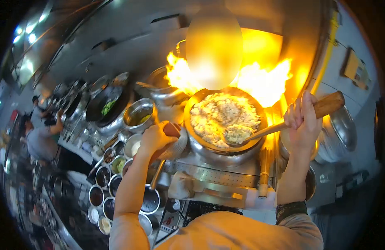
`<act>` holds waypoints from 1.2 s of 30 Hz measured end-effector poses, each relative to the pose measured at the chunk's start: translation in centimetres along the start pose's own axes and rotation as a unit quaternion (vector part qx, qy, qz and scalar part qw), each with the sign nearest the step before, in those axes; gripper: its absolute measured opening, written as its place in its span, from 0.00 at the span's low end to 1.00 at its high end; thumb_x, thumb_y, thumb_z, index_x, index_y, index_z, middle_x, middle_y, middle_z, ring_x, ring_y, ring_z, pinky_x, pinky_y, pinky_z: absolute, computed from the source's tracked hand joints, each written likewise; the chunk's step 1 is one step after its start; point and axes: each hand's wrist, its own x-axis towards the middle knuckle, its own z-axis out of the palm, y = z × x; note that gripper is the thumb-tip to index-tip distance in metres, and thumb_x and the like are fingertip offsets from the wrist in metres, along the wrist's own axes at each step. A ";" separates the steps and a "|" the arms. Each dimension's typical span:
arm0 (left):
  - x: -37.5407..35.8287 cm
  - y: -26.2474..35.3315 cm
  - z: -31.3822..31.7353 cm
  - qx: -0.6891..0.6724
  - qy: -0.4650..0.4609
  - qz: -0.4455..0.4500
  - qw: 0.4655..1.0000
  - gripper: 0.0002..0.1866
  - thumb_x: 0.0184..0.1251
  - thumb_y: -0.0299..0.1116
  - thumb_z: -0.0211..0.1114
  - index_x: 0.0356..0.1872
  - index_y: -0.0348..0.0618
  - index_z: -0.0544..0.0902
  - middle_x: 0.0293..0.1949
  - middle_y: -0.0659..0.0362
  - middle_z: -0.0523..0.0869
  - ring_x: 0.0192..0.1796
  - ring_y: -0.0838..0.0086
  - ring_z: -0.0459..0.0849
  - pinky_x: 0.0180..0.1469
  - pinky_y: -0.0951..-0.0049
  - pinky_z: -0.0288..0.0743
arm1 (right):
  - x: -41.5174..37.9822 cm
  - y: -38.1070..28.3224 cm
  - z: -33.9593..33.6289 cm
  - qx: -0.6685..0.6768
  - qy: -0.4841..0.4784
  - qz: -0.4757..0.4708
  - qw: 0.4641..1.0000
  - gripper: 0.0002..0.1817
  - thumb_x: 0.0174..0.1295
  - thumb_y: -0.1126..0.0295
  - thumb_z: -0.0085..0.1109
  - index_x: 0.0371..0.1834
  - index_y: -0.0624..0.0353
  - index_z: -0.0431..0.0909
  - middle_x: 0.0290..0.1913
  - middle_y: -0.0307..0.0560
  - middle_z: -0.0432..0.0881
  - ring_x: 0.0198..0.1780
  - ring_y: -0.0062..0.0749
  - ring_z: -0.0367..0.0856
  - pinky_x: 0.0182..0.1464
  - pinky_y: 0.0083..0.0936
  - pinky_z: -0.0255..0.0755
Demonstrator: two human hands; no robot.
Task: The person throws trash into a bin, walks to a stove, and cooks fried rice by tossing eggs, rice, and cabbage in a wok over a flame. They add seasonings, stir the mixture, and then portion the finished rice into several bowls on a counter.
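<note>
Rice (226, 110), as it seems to be, fills the wok (195, 137), which sits on the stove in front of the person. The right hand (301, 114) has its fingers closed around the wooden handle of the ladle (275, 128), and the bowl of the ladle rests in the rice at the near right side. At the left rim, the fingers of the left hand (153, 141) are bent around a folded cloth (176, 146); whether they also grip the wok through it, I cannot tell. I judge that the step in hand is stirring over strong fire, and that the next move calls for a firm hold on the rim and a deep scoop under the rice, without spilling. Flames (265, 81) rise behind the wok on both sides. On the steel counter (217, 175), nearer to the body, lie a brush (264, 171) and a rag (181, 186). To the left stand many small bowls (96, 195), a pot (139, 114) and another pan with greens (108, 107). Farther left, two co-workers (41, 141) are in the kitchen.
</note>
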 end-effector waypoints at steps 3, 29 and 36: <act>-4.4 -4.7 0.0 -0.247 0.089 -0.066 0.963 0.36 0.48 0.45 0.82 0.60 0.45 0.80 0.49 0.52 0.88 0.54 0.65 0.86 0.58 0.67 0.77 | 3.2 10.5 -1.2 -0.032 0.013 0.050 0.998 0.17 0.74 0.65 0.54 0.23 0.51 0.68 0.16 0.31 0.62 0.15 0.18 0.57 0.19 0.22 0.53; -14.8 3.2 8.9 -0.183 0.311 -0.096 0.928 0.38 0.53 0.34 0.80 0.64 0.34 0.73 0.60 0.44 0.78 0.63 0.52 0.76 0.68 0.57 0.67 | 13.1 18.7 4.4 -0.158 -0.080 0.081 0.981 0.19 0.67 0.64 0.64 0.20 0.51 0.67 0.13 0.32 0.63 0.11 0.21 0.60 0.17 0.24 0.56; -5.8 11.8 15.7 -0.179 0.118 0.190 0.958 0.14 0.62 0.38 0.70 0.38 0.38 0.78 0.36 0.48 0.76 0.42 0.50 0.75 0.46 0.51 0.69 | 17.5 9.6 6.5 -0.108 -0.017 0.197 0.974 0.06 0.70 0.65 0.58 0.39 0.54 0.77 0.17 0.26 0.55 0.16 0.15 0.51 0.19 0.19 0.51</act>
